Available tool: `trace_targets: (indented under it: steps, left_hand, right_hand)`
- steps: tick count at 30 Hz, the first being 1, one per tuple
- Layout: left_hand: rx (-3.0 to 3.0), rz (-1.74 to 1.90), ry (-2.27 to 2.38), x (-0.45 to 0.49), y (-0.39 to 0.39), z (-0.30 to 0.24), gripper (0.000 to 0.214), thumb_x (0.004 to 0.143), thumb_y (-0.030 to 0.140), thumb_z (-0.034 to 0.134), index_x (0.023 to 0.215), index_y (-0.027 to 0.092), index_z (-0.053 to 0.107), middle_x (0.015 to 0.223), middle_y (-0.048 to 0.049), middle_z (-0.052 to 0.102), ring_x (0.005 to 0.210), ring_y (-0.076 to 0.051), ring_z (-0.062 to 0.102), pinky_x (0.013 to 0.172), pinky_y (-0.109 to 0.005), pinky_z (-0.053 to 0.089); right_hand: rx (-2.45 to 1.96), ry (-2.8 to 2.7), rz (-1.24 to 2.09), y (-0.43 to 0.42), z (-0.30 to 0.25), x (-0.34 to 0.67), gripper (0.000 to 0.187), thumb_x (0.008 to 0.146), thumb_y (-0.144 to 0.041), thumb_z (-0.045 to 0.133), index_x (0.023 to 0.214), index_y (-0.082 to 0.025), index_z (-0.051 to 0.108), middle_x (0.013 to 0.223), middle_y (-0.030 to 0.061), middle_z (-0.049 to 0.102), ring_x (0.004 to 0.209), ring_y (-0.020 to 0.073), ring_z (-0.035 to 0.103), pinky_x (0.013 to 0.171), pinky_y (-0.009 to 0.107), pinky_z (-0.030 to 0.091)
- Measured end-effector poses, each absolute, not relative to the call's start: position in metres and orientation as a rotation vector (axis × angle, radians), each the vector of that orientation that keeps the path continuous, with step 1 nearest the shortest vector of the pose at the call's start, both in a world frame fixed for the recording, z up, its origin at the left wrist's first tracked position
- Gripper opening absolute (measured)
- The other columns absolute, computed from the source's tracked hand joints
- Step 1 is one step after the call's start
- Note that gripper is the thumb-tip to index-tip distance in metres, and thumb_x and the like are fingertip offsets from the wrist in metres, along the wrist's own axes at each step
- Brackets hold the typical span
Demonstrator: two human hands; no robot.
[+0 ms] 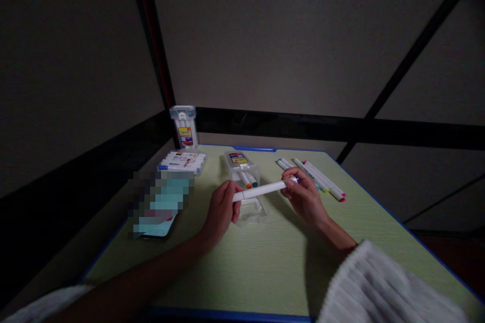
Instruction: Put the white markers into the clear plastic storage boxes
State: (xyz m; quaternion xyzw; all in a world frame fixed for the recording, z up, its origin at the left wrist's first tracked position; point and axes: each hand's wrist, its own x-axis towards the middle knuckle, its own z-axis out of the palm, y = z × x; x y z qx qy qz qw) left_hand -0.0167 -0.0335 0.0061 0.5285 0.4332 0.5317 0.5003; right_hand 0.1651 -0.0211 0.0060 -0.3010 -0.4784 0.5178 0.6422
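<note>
A white marker [261, 191] with a blue tip at its right end is held level above the table between both hands. My left hand [223, 207] grips its left end, and my right hand [303, 197] pinches the blue end. Behind the marker, a clear plastic marker case [231, 164] lies on its side, with an orange-ended marker [245, 180] and a dark teal-ended marker [252, 179] at its opening. The clear case lid [253, 216] rests below the marker, partly hidden by my left hand.
Several loose markers [322, 179] lie beyond my right hand on the pale green table [242, 267]. At the left are an upright marker case [185, 128], a flat marker pack [182, 162] and a blurred-out flat object with a teal surface [166, 207]. Walls stand behind.
</note>
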Motion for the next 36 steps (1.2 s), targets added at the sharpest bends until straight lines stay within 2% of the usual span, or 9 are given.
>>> trace_targets:
  steps: [9,15,20,36]
  left_hand:
    - [1.300,1.327,1.057,-0.0174,-0.0354,0.0100,0.028,0.079,0.042,0.037,0.066,0.018,0.044,0.036,0.0101,0.034,0.029,-0.004,0.031,0.032,-0.014,0.023]
    - [1.248,1.327,1.094,-0.0160,-0.0361,0.0120,0.025,0.076,0.043,0.042,0.071,0.018,0.042,0.038,0.0114,0.034,0.029,-0.003,0.031,0.031,-0.014,0.021]
    - [1.188,1.361,1.067,-0.0147,-0.0368,0.0142,0.025,0.072,0.042,0.047,0.076,0.018,0.040,0.047,0.0113,0.040,0.030,-0.002,0.033,0.031,-0.013,0.022]
    - [1.249,1.409,1.051,-0.0144,-0.0352,0.0109,0.020,0.074,0.034,0.049,0.081,0.019,0.039,0.054,0.0110,0.040,0.029,0.000,0.033,0.030,-0.013,0.021]
  right_hand:
    - [-0.711,-1.124,1.172,-0.0214,0.0064,0.1658,0.015,0.066,-0.029,0.068,0.068,-0.019,0.057,0.051,-0.0062,0.042,0.042,0.0046,0.035,0.040,0.019,0.022]
    - [-0.714,-1.119,1.189,-0.0212,0.0063,0.1656,0.016,0.065,-0.029,0.069,0.071,-0.019,0.057,0.050,-0.0064,0.043,0.042,0.0049,0.035,0.040,0.020,0.022]
    - [-0.720,-1.122,1.181,-0.0223,0.0059,0.1661,0.016,0.065,-0.029,0.068,0.072,-0.019,0.057,0.052,-0.0061,0.043,0.043,0.0051,0.036,0.041,0.020,0.023]
    - [-0.734,-1.111,1.207,-0.0218,0.0043,0.1659,0.014,0.066,-0.028,0.067,0.071,-0.019,0.058,0.051,-0.0057,0.042,0.044,0.0063,0.035,0.042,0.021,0.020]
